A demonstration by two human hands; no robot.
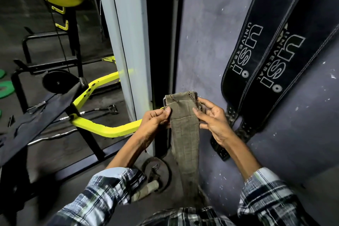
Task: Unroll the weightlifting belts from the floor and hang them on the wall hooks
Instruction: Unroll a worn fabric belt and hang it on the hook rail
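The olive belt (184,134) is coarse, matt woven cloth with frayed stitching; two hanging black belts (256,46) look smooth, faintly glossy leather; the wall (201,33) is matt, speckled.

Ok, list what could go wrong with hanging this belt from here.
1. Both hands, left hand and right hand, pinch only the edges of the olive canvas belt; it could slip.
2. No free hook is visible.
3. Its hanging tail may snag the rusty weight plate below.
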